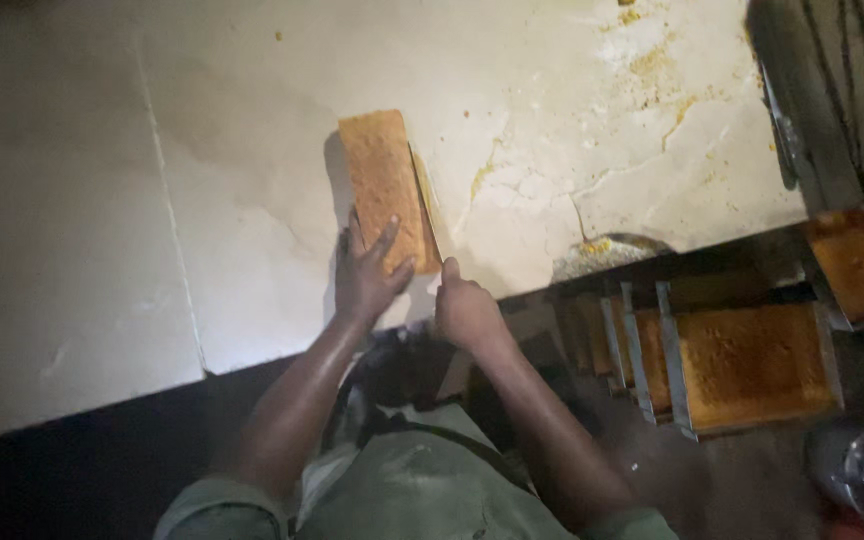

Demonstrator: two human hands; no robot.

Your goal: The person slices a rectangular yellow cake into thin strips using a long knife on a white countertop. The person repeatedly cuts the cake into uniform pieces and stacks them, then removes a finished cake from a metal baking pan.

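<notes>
Hands point(367, 275) on upright, away-pointing loaf point(384, 185)

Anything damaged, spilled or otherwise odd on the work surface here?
Yes. The pale stone slab is cracked right of the orange block, and yellow-orange crumbs are smeared near its top right corner. The left hand rests on the block.
</notes>
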